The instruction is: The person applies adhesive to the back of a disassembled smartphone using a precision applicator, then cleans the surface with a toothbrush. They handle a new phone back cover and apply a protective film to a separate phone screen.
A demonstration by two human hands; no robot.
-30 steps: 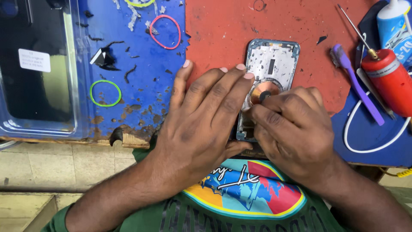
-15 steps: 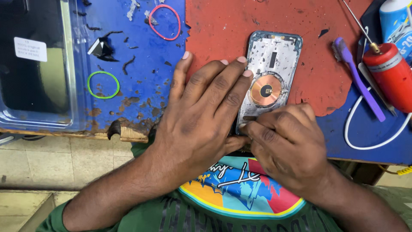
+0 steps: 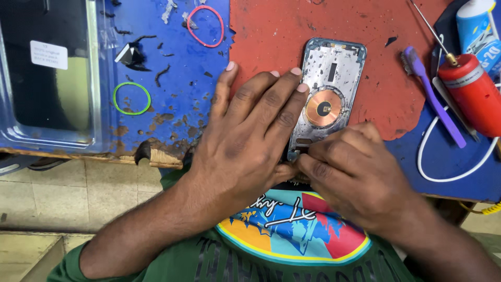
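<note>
Here, left hand (image 3: 245,141) lies flat, fingers spread, palm down on the table (image 3: 172,109), its fingertips (image 3: 298,86) resting on the left edge of the phone frame (image 3: 326,99). Right hand (image 3: 355,169) is curled at the frame's lower end, thumb and fingers bunched together on the bottom corner; cannot tell whether they pinch a tool or the frame itself. Frame lies open side up on the red mat (image 3: 292,31), copper coil (image 3: 323,108) in its middle, fully visible. Right of the frame: purple brush (image 3: 433,94), red cylinder tool (image 3: 469,91), white cable (image 3: 443,175). Left of the frame: green rubber band (image 3: 131,98), pink rubber band (image 3: 205,26).

Versus a second ago: right hand has dropped from over the coil to the frame's bottom edge, uncovering the coil. Left hand keeps its flat hold.
</note>
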